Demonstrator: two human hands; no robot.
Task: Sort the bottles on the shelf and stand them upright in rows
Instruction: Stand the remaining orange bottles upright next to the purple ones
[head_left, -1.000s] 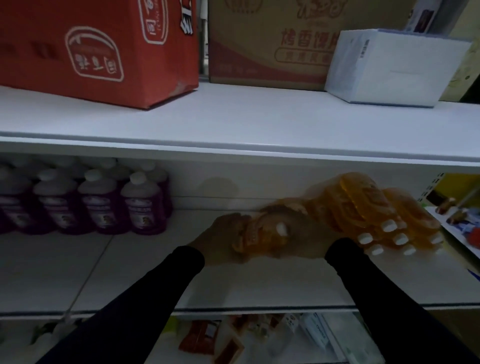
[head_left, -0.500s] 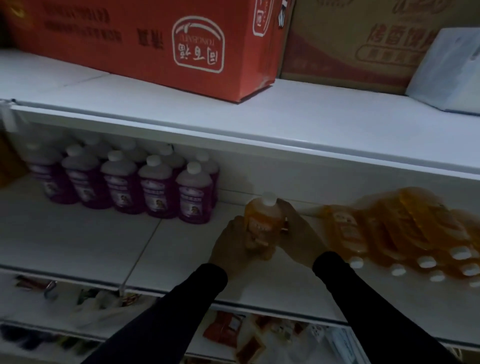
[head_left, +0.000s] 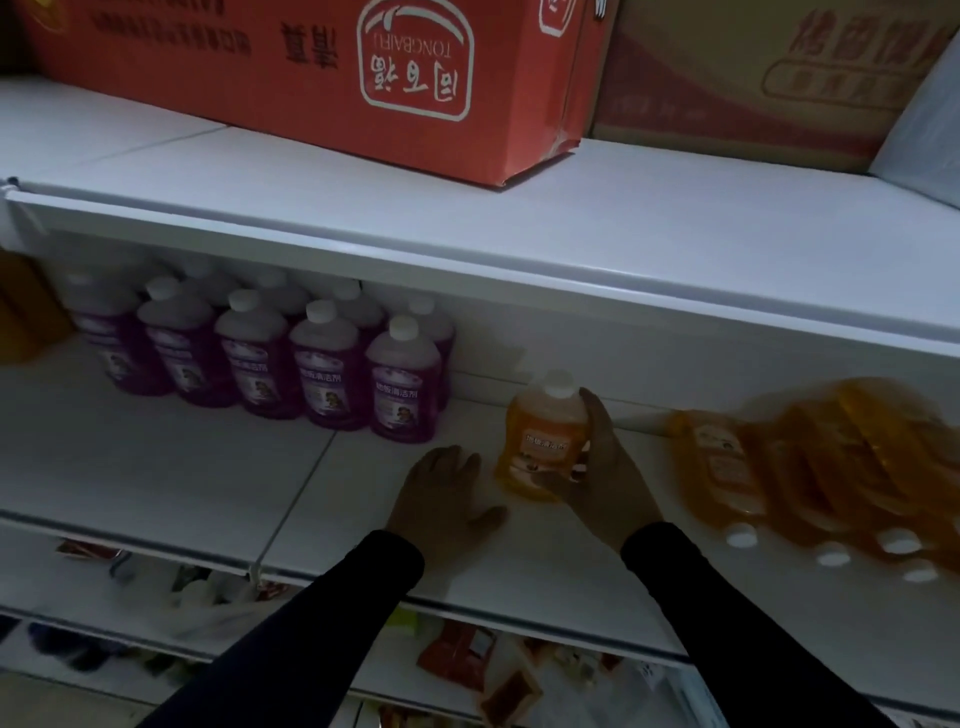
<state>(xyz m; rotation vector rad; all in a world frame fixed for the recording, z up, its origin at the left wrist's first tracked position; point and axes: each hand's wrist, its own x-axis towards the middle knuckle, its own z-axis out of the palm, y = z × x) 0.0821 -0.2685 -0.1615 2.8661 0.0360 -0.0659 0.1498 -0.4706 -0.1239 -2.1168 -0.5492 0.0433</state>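
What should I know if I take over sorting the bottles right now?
Left hand: open, flat on the shelf, holding nothing.
Right hand: fingers curled round one orange bottle, upright.
Done: purple bottles stand upright in rows on the left.
Left: set this one down, then stand up the orange bottles lying down on the right.

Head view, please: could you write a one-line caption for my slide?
Right hand grips an upright orange bottle on the shelf; left hand rests open beside it.
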